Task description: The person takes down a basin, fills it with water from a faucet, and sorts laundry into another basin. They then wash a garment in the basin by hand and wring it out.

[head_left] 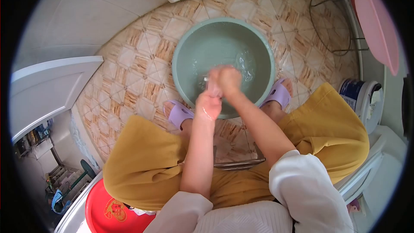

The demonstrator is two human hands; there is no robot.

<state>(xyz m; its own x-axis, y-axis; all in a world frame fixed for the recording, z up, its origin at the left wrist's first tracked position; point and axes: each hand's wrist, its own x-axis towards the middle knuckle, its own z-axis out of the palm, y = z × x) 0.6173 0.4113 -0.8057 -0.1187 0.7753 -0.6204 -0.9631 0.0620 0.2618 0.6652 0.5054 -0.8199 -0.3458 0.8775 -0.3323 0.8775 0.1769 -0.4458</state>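
Note:
A round green basin [185,60] stands on the tiled floor between my feet, with some water visible in it. Over its lower middle my two hands are close together. My left hand [208,99], with a thin bracelet at the wrist, has its fingers curled around a small pinkish, wet-looking item [212,87] that I cannot make out. My right hand [227,79] is closed against the same spot and blurred by motion; what it holds, if anything, is hidden.
Purple slippers [180,114] flank the basin. A red basin [97,207] is at the lower left, a white door [56,86] at the left. A pink basin [377,26], a wire rack [340,52] and a bucket [360,99] are on the right.

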